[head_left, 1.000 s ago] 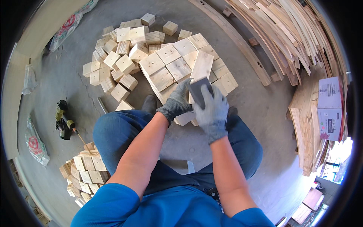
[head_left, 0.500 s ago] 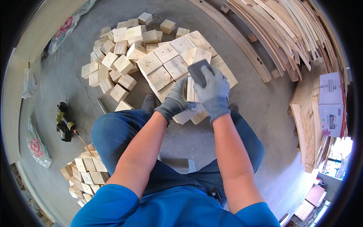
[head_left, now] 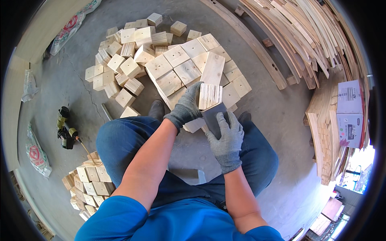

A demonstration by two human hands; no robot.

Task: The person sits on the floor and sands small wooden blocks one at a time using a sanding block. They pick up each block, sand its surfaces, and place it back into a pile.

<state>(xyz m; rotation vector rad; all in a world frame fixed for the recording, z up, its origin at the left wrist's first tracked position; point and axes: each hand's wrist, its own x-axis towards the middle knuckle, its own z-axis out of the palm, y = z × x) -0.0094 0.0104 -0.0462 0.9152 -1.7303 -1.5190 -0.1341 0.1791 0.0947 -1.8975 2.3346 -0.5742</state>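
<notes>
My left hand (head_left: 185, 106), in a grey knitted glove, grips the left side of a pale wooden block (head_left: 210, 95) whose striped end grain faces me. In my gloved right hand (head_left: 228, 141) is a flat, dark grey sanding block (head_left: 212, 119), its upper edge against the near lower edge of the wooden block. Beyond my hands, a close-set layer of square wooden blocks (head_left: 187, 71) shows small holes in several top faces. A longer pale face (head_left: 213, 69) adjoins the held block on its far side; whether it belongs to the same piece I cannot tell.
Loose wooden blocks (head_left: 130, 68) lie heaped at the far left, and another pile (head_left: 94, 180) stands beside my left knee. A black-and-yellow air tool (head_left: 65, 128) with a hose lies left. Long wood strips (head_left: 297, 36) and a white-purple carton (head_left: 349, 114) are at right.
My right hand with the sanding block has come down toward me, from above the wooden block to its near lower edge. My left hand keeps its grip in nearly the same place.
</notes>
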